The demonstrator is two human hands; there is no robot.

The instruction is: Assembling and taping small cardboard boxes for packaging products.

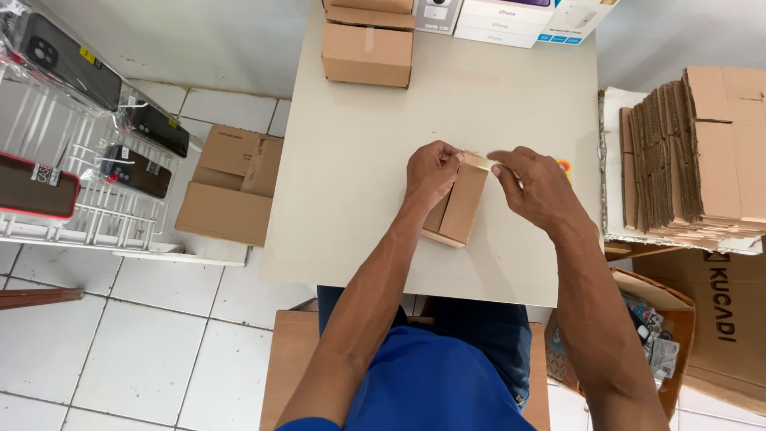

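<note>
- Near the front edge of the pale table, a small cardboard box stands on its side between the person's two hands.
- Left hand is curled over the box's upper left corner, fingers pressed down on it and steadying it.
- Right hand pinches a strip of tape between thumb and forefinger, stretched across to the box's top edge.
- I'd judge the box light and fairly stiff, though thin card would dent under a hard squeeze; best held by its corners and edges.
- The tape looks thin and sticky, likely to curl or cling to fingers.
- Whether the box holds anything I cannot tell; its far side and the left fingertips are hidden.
- Any tape roll is out of sight.
- Flattened cartons on the right are cut off by the frame.
</note>
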